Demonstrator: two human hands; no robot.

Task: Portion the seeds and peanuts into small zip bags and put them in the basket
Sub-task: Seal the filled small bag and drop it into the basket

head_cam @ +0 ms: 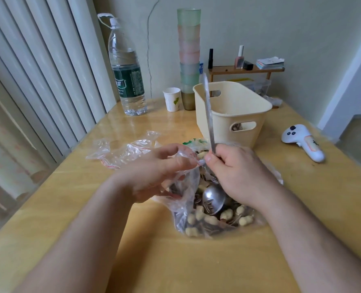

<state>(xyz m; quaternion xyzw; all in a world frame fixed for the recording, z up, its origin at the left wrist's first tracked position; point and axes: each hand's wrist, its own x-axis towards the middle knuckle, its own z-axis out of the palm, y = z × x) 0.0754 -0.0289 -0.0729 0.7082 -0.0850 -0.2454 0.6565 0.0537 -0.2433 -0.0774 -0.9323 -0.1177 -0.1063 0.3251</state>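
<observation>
Two bare forearms reach forward from the lower corners and meet near the middle. The left hand [154,172] has its fingers curled, thumb and forefinger pinching thin clear plastic. The right hand [238,174], just beside it, is closed in a fist around a metal handle, thumb on top, knuckles toward the camera.

I am counting one basket [228,111], one metal spoon [214,197], one water bottle [126,75], one paper cup [172,99], one white controller [304,142], and two hands: left [152,172] and right [238,176]. Peanuts [207,218] are too many to count.
</observation>
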